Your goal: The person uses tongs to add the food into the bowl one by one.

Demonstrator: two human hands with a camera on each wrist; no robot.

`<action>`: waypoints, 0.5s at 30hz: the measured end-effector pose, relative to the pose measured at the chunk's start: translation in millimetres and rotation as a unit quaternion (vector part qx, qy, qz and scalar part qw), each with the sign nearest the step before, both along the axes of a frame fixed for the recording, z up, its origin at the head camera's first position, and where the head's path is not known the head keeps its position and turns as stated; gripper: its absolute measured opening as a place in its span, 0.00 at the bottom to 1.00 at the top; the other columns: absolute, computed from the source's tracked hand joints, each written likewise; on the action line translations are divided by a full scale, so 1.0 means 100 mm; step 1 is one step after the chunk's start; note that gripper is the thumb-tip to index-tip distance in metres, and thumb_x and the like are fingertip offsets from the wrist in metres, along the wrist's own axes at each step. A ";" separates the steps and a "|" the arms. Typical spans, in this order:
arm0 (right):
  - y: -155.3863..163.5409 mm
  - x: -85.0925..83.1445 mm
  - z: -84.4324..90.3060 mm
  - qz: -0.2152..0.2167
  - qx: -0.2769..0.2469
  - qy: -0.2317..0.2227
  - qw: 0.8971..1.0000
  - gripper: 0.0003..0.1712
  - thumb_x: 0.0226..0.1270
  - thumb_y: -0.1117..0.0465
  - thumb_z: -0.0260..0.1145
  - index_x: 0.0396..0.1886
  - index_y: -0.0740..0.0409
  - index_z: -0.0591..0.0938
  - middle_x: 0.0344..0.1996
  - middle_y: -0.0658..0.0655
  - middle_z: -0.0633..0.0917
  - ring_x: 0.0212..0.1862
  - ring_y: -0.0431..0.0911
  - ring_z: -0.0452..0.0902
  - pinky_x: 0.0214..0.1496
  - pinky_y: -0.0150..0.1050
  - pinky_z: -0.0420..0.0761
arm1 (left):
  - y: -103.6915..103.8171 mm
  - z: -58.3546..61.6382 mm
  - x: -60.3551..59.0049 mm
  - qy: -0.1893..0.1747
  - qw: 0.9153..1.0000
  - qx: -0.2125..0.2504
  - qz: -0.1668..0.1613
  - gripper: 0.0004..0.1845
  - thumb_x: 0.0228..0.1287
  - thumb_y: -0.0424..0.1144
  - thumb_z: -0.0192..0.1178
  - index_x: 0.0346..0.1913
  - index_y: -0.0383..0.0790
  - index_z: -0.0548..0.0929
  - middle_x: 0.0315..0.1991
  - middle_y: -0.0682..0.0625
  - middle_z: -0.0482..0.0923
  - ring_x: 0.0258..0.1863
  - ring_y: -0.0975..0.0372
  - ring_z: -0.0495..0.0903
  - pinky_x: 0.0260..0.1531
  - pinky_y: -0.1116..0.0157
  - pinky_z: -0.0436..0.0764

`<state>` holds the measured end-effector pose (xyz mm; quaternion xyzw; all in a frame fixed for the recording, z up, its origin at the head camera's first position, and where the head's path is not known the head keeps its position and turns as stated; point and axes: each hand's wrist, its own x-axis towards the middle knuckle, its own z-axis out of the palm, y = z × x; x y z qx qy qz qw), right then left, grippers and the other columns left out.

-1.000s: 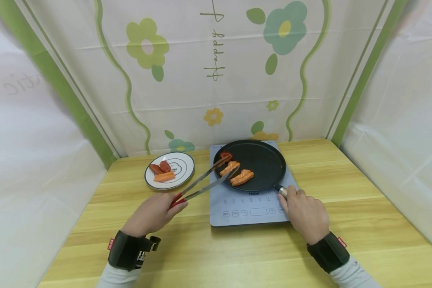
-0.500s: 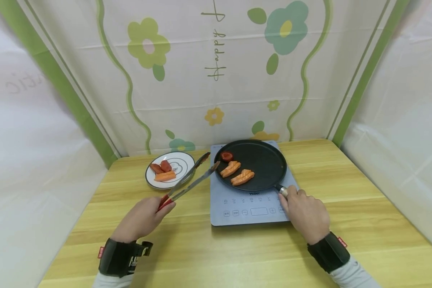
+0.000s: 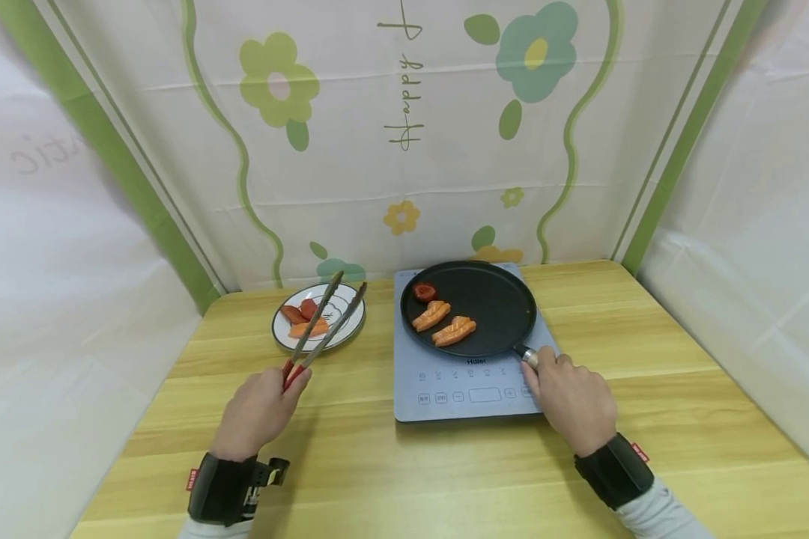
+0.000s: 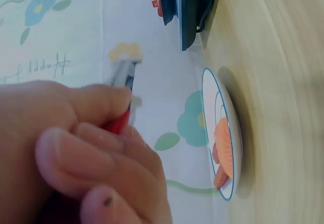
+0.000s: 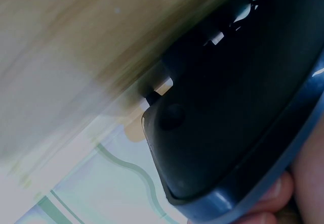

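Observation:
My left hand grips red-handled metal tongs; their spread tips pass over the white plate in the head view. On that plate lie an orange salmon-like piece and reddish pieces. My right hand holds the handle of a flat black pan. Inside the pan, toward its left side, are two scored orange salmon-like pieces and a red tomato-like slice. The left wrist view shows the plate edge-on beyond my curled fingers.
Beneath the pan sits a pale Haier induction cooker with touch controls at its front. The wooden table runs back to a flower-printed cloth. White cloth sides stand left and right.
The tongs have swung left from above the pan to over the plate, leaving the red slice at the pan's left rim. My right hand has stayed on the handle.

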<state>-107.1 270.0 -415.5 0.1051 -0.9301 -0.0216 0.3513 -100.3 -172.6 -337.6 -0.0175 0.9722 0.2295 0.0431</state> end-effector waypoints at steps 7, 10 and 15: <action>0.01 0.00 0.01 0.001 0.001 0.002 1.000 0.27 0.66 0.50 0.74 0.25 0.60 0.67 0.14 0.51 0.62 0.12 0.41 0.54 0.14 0.35 0.50 | 0.05 -0.07 -0.01 -0.002 0.999 0.000 0.038 0.27 0.81 0.55 0.53 0.26 0.40 0.73 0.18 0.51 0.66 0.16 0.60 0.67 0.16 0.65 0.63; 0.01 0.00 0.01 -0.001 0.001 -0.002 1.000 0.27 0.67 0.50 0.73 0.25 0.60 0.67 0.14 0.51 0.63 0.12 0.41 0.54 0.14 0.35 0.50 | 0.05 -0.10 -0.02 -0.004 0.999 0.004 0.051 0.28 0.82 0.55 0.52 0.24 0.40 0.72 0.17 0.52 0.65 0.15 0.60 0.66 0.15 0.65 0.62; 0.01 -0.01 0.00 -0.001 0.000 0.000 1.000 0.27 0.68 0.50 0.73 0.25 0.60 0.67 0.14 0.51 0.63 0.12 0.41 0.54 0.14 0.35 0.51 | 0.03 -0.11 -0.07 -0.017 0.997 0.008 0.076 0.28 0.82 0.56 0.50 0.23 0.41 0.71 0.17 0.51 0.66 0.15 0.60 0.67 0.15 0.65 0.64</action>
